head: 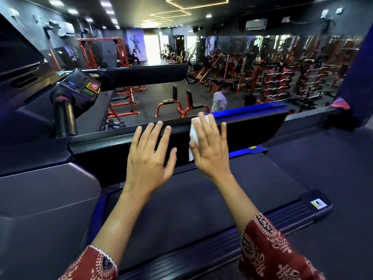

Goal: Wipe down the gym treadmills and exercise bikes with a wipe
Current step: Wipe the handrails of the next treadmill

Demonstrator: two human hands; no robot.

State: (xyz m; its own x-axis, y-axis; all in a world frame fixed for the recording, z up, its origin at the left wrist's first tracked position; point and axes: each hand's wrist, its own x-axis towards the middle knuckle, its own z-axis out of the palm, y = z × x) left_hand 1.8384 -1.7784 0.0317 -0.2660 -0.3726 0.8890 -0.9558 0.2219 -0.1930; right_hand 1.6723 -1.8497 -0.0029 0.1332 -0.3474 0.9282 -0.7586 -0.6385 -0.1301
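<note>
L hand [149,158] flat on treadmill cover [252,131], R hand [211,152] flat, pressing wipe [194,132]; wipe's unpinched, cd slip out on fast strokes.

A treadmill's black front cover [252,128] bears both of a person's hands. The left hand [149,156] lies flat on it, fingers spread and fingertips at its upper edge. Just beside it, the right hand [211,150] presses a white wipe [195,130] against the same surface with straight fingers. Below the cover lies the dark running belt [201,199], flanked on the right by a ribbed side rail [282,217] carrying a small yellow-and-white sticker [318,204]. Beyond, the gym floor [153,98] holds red-framed benches [182,106].
</note>
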